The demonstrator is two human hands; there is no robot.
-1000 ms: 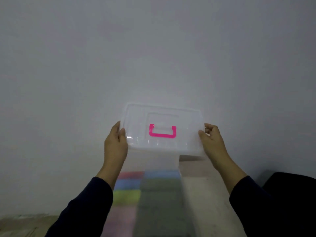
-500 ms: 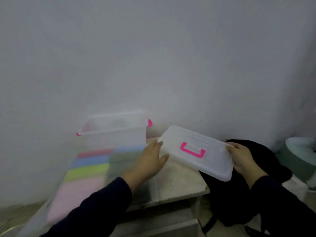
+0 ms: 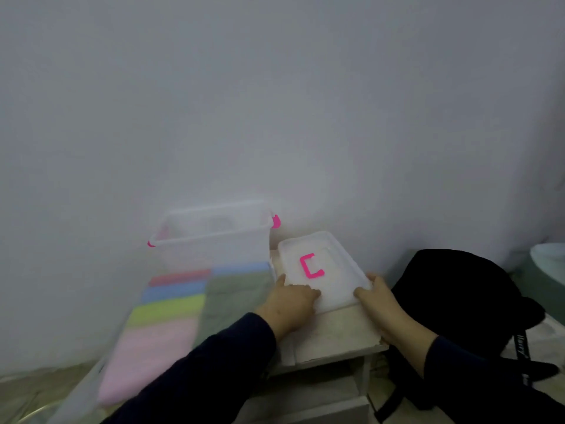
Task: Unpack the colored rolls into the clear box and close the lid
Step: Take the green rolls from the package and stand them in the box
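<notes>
Only blurred white lettering on the black bag's strap (image 3: 522, 347), illegible.

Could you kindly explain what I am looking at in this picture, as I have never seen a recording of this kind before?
There is no machine here: a person wears a camera on the head, so the one view looks forward and down at their own two hands, in dark sleeves. The left hand rests on the near edge of a clear lid with a pink handle, and the right hand grips its near right corner. The lid lies flat on a small pale table. Left of it stands the clear box, open, with pink latches. In front of the box lies a clear pack of coloured rolls, red, blue, green and pink, still unpacked and blurred. A black bag sits to the right of the table.
</notes>
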